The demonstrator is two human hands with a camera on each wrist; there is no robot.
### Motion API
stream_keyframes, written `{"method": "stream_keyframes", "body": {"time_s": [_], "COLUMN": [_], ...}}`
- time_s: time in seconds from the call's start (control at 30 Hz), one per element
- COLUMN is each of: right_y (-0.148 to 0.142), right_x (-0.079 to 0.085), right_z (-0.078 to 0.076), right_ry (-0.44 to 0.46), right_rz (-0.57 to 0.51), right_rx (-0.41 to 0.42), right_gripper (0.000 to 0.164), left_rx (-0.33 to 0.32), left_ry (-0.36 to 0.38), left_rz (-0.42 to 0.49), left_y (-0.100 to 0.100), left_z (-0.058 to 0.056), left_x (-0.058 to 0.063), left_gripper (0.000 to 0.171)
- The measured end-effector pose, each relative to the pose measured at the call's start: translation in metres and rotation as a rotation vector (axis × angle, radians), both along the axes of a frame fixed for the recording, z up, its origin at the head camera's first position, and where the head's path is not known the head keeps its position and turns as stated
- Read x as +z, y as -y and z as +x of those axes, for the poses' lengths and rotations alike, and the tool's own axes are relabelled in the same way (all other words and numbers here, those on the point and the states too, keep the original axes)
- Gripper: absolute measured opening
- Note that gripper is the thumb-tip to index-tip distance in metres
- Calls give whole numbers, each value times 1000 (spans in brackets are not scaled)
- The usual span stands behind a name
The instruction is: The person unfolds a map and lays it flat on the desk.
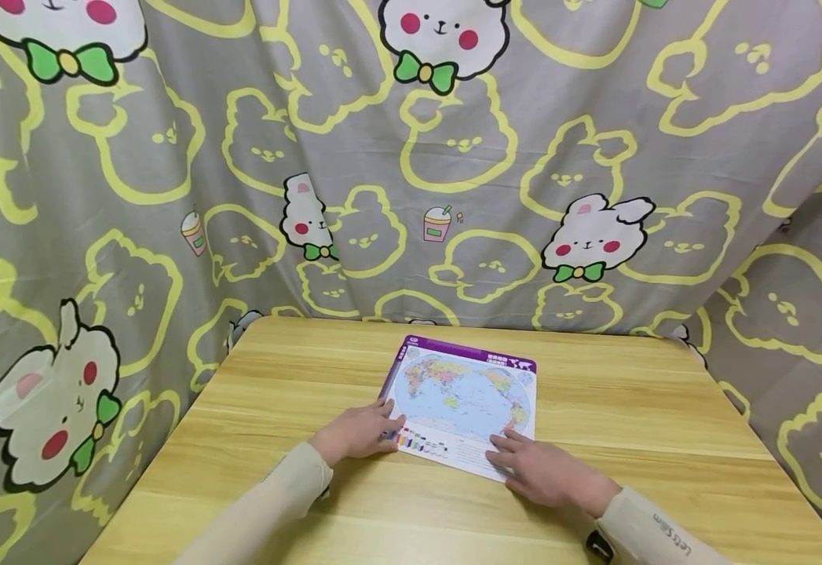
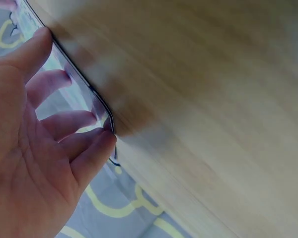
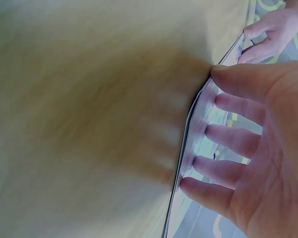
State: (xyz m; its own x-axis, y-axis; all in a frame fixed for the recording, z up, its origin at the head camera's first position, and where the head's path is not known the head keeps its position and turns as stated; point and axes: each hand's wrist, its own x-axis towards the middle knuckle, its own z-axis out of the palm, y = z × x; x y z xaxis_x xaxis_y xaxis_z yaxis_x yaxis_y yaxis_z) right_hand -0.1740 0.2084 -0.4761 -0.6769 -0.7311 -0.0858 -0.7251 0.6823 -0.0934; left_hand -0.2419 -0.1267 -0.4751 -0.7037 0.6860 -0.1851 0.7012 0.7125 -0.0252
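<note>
A thin sheet printed with a world map [image 1: 460,396], with a purple band along its far edge, lies flat and slightly turned on the wooden table. My left hand [image 1: 359,431] rests on its near left corner, fingers spread on the printed face. On the near right corner lies my right hand [image 1: 545,469], with fingers extended over the map. In the left wrist view, the left thumb [image 2: 37,47] meets the dark edge of the sheet. The right wrist view shows the right fingertips [image 3: 208,131] touching the glossy surface, the thumb at the edge.
The wooden table [image 1: 283,369] extends around the map on all sides. A grey curtain [image 1: 375,157] with yellow outlines and cartoon rabbits hangs behind the table and along both sides.
</note>
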Motion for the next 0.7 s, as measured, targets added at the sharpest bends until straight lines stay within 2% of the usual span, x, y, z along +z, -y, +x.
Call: {"method": "stream_keyframes", "body": {"time_s": [0.3,0.7], "right_y": [-6,-16], "right_x": [0,-4], "right_z": [-5,-10], "right_ry": [-22,-36], "right_rz": [-29,-58], "right_rx": [3,-47], "right_gripper": [41,40], "left_rx": [3,-29], "left_ry": [12,-9], "left_rz": [-15,0], "left_y": [-2,-6], "left_z": [6,16], "left_x": [0,3], "left_gripper": [53,53]}}
